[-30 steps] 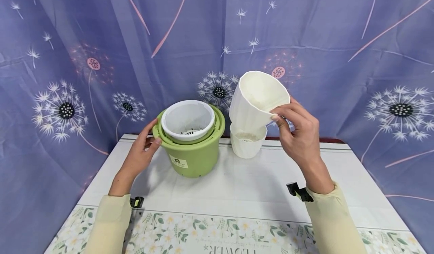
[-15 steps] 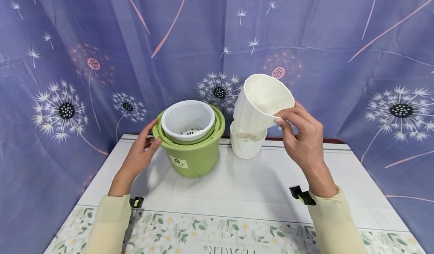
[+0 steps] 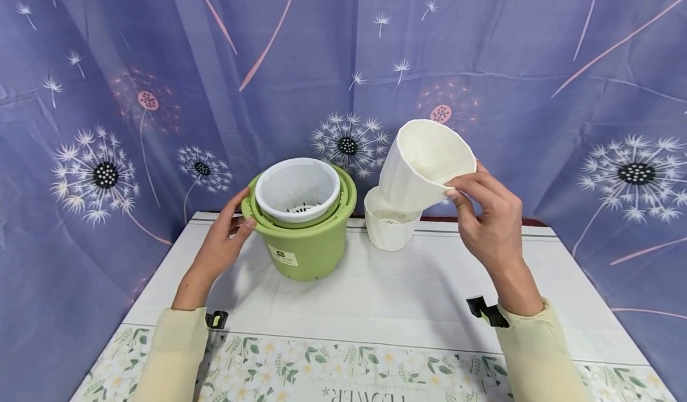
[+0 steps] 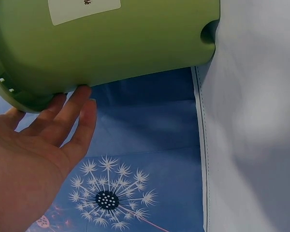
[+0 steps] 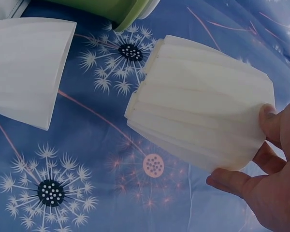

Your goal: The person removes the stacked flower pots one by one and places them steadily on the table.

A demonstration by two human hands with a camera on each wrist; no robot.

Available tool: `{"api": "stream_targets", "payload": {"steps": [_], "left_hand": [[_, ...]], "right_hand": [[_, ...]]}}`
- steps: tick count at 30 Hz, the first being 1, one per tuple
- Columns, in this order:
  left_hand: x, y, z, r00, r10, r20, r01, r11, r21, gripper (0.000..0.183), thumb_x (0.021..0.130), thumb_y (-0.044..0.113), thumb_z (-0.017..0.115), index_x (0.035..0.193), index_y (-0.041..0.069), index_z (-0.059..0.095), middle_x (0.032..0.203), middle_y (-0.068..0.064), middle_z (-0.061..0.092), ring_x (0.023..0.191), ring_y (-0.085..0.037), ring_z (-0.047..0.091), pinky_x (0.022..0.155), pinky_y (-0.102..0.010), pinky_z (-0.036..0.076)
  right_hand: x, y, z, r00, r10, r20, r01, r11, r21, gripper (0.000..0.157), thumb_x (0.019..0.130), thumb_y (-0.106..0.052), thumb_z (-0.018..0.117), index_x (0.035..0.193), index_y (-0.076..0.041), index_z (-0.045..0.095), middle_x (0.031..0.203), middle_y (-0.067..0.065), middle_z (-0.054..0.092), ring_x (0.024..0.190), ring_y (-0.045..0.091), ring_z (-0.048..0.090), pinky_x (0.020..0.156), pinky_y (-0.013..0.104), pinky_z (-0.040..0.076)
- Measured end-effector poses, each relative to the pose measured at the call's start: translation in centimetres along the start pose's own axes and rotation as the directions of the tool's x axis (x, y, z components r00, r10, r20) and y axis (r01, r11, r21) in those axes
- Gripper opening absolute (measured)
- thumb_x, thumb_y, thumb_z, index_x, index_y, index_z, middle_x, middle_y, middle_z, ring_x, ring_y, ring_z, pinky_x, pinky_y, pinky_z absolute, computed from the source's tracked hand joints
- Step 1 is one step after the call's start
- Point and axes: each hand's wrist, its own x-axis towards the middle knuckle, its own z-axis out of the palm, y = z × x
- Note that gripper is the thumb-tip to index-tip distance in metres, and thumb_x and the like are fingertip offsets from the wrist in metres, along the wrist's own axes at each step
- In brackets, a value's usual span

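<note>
A lower pot [image 3: 390,235] is standing at the nested pots' [image 3: 313,248] three o'clock. A raised pot [image 3: 409,181] is hanging at their two.

My right hand [image 3: 491,214] pinches a white, fluted plastic pot [image 3: 405,178] by its rim, tilted rightward, raised near the desk's [image 3: 376,291] far edge. My left hand [image 3: 222,241] touches an upright, round green plastic pot [image 3: 311,250], left of that edge's middle, a smooth white pot [image 3: 295,181] nested inside.

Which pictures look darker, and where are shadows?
Head view: brightest, with soft shadows on the flat white tablecloth; left wrist view: dimmer, blurry shadow on the tablecloth, round green plastic-looking pot muted; right wrist view: dim, tapered ribbed white plastic-looking pot greyish.
</note>
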Motion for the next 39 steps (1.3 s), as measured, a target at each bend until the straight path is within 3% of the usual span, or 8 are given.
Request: {"api": "stream_targets", "payload": {"steps": [9,19,27,35,39], "left_hand": [[0.0,0.1,0.0,1.0,0.007,0.002,-0.007,1.0,-0.005,0.066,0.113,0.026,0.054,0.171,0.034,0.022,0.155,-0.017,0.046,0.131,-0.039,0.058,0.099,-0.032,0.047],[0.0,0.0,0.0,1.0,0.002,0.005,-0.002,1.0,-0.007,0.067,0.114,0.026,0.054,0.171,0.035,0.021,0.156,-0.017,0.046,0.132,-0.039,0.058,0.101,-0.048,0.047],[0.0,0.0,0.1,1.0,0.002,0.005,-0.002,1.0,0.001,0.066,0.114,0.026,0.054,0.171,0.033,0.021,0.155,-0.017,0.047,0.132,-0.039,0.058,0.101,-0.048,0.047],[0.0,-0.2,0.1,1.0,0.007,0.005,-0.007,1.0,0.01,0.066,0.114,0.027,0.053,0.171,0.032,0.02,0.156,-0.018,0.046,0.132,-0.042,0.057,0.101,-0.056,0.047],[0.0,-0.2,0.1,1.0,0.007,0.005,-0.007,1.0,0.021,0.066,0.114,0.028,0.052,0.172,0.032,0.02,0.157,-0.019,0.045,0.133,-0.043,0.057,0.101,-0.053,0.048]], "right_hand": [[-0.4,0.4,-0.3,1.0,0.005,0.003,-0.005,1.0,0.003,0.005,0.091,0.007,0.078,0.089,0.005,0.081,0.09,0.016,0.076,0.1,0.043,0.072,0.12,0.048,0.04],[-0.9,0.8,-0.6,1.0,0.019,0.008,-0.019,0.999,-0.033,0.007,0.089,0.011,0.079,0.089,0.004,0.08,0.09,0.015,0.076,0.099,0.041,0.074,0.12,0.046,0.04],[-1.5,1.1,-1.0,0.999,0.039,0.002,-0.039,0.998,-0.05,0.007,0.088,0.01,0.08,0.089,0.004,0.081,0.089,0.014,0.076,0.1,0.043,0.073,0.12,0.046,0.04],[-2.1,1.6,-1.6,0.998,0.056,-0.002,-0.056,0.997,-0.053,0.007,0.087,0.01,0.08,0.088,0.003,0.081,0.089,0.014,0.076,0.104,0.046,0.073,0.12,0.046,0.041],[-2.3,1.8,-1.8,0.998,0.057,-0.006,-0.058,0.997,-0.056,0.004,0.09,0.006,0.079,0.088,0.003,0.08,0.09,0.014,0.076,0.106,0.045,0.072,0.117,0.038,0.044]]}}
